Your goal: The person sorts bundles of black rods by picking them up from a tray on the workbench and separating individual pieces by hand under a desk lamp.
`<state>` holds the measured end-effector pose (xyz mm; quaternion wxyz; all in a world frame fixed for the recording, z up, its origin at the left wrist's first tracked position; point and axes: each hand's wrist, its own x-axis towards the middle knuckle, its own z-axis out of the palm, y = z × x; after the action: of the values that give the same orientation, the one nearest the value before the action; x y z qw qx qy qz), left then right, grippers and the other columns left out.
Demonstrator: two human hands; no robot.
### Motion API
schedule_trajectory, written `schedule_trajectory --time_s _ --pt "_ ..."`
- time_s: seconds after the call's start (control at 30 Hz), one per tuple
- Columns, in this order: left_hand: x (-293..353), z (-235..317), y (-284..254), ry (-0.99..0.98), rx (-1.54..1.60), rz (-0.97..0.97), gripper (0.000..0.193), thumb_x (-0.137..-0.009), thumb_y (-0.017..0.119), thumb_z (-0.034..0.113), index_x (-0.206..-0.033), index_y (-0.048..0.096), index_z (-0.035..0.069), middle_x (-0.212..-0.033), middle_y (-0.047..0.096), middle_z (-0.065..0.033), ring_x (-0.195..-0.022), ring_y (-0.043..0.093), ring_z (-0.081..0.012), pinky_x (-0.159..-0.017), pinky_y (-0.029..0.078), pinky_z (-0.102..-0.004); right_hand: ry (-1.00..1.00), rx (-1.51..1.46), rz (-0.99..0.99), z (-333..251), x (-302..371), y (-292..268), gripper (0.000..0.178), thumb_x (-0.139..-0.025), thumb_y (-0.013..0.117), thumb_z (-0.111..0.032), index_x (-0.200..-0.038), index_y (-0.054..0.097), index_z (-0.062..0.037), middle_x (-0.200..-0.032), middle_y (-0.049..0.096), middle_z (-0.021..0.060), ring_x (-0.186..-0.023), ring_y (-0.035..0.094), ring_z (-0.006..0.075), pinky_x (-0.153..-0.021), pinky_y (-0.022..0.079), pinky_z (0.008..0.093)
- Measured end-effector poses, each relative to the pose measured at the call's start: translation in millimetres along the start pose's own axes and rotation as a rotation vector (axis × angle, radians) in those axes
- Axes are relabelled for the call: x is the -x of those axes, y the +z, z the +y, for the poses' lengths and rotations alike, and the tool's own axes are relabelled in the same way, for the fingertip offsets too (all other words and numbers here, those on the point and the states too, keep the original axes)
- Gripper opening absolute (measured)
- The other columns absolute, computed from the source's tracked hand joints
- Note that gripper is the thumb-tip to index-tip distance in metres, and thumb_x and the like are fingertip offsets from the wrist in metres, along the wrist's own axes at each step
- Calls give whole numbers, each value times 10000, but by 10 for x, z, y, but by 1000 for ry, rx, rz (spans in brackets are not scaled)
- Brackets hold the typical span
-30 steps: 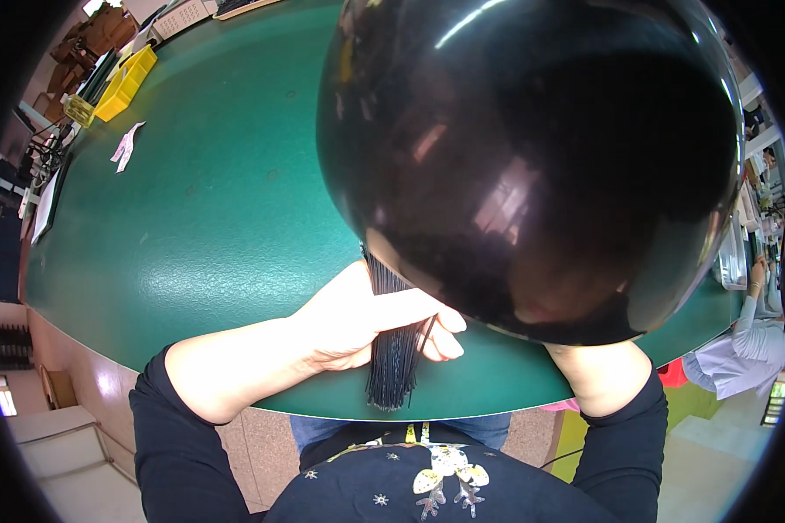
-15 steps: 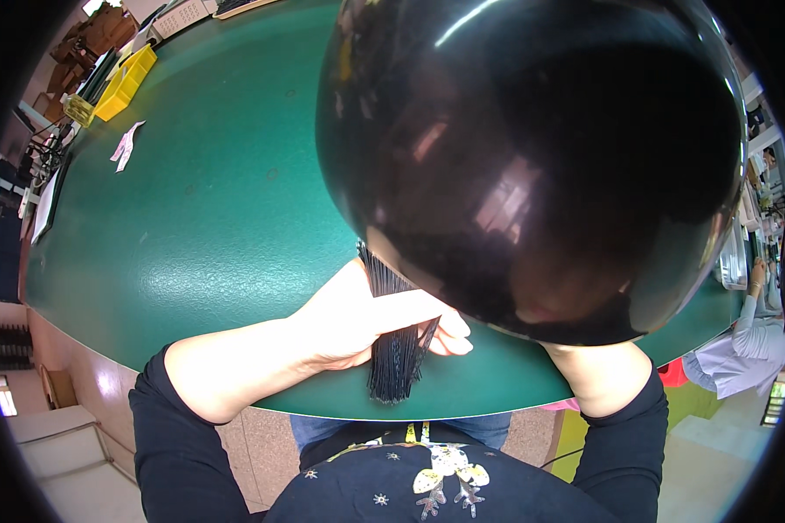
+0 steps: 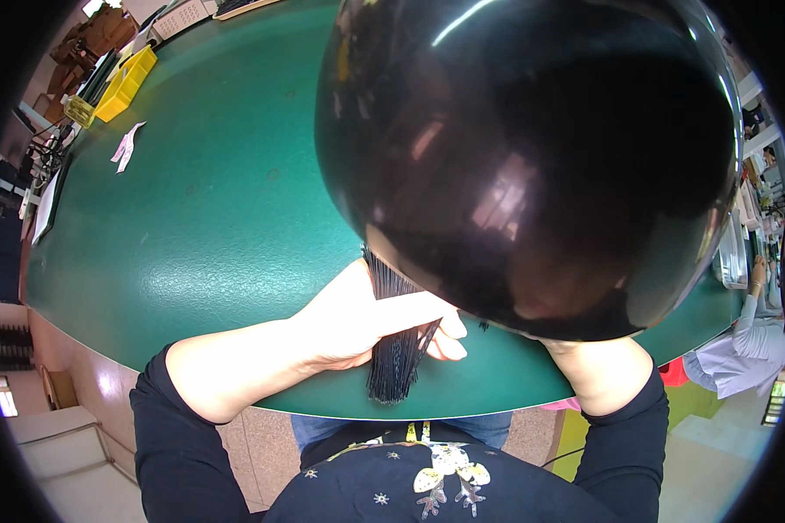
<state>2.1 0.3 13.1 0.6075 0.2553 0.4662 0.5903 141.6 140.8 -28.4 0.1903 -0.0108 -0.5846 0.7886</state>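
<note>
My left hand (image 3: 371,318) grips a bundle of thin black strands (image 3: 394,357) at the near edge of the green table (image 3: 209,218). The bundle's lower end fans out past my fingers toward the table edge; its upper end runs under a large glossy black dome (image 3: 532,148) that blocks the middle and right of the view. Only my right wrist and forearm (image 3: 606,375) show beneath that dome; the right hand itself is hidden behind it.
A yellow bin (image 3: 126,83) and a small clear container stand at the far left of the table, with a white and pink scrap of paper (image 3: 126,146) near them. Another person in a light top (image 3: 746,349) sits at the far right. Shelves line the right rim.
My left fingers have shifted slightly on the black bundle; everything else is as before.
</note>
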Motion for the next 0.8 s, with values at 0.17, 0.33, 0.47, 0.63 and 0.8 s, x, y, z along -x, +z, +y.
schedule_trajectory --time_s 0.17,0.33,0.47,0.63,0.8 --pt "-39 -151 -113 -88 277 -67 160 -741 547 78 -769 562 -79 -693 575 -188 -650 592 -241 -622 496 -321 -16 -51 1 23 27 -5 567 -654 564 36 -1159 309 3 -841 542 124 -720 532 175 -673 441 271" --pt "-45 -163 -141 -84 359 -61 158 -746 540 74 -773 557 -81 -709 568 -192 -642 591 -249 -604 501 -338 -31 -101 6 34 52 -49 572 -654 563 36 -1163 303 2 -837 542 123 -714 532 174 -670 441 270" --pt "-39 -141 -118 -69 426 -93 167 -753 529 71 -795 550 -89 -722 566 -200 -655 589 -260 -612 500 -340 -43 -145 6 44 90 -99 576 -655 562 37 -1166 297 2 -834 542 122 -710 532 173 -667 441 270" --pt "-15 -25 -46 -91 271 -5 199 -763 517 87 -809 545 -105 -758 566 -216 -681 588 -264 -645 493 -334 -57 -190 15 103 66 -38 582 -655 561 37 -1169 291 1 -830 542 121 -704 532 172 -664 441 269" --pt "-50 -131 -127 -100 301 -114 220 -767 510 96 -812 542 -117 -802 560 -236 -711 585 -278 -672 487 -338 -73 -247 16 90 137 -135 587 -656 559 38 -1173 285 0 -826 541 120 -699 532 171 -661 442 268"
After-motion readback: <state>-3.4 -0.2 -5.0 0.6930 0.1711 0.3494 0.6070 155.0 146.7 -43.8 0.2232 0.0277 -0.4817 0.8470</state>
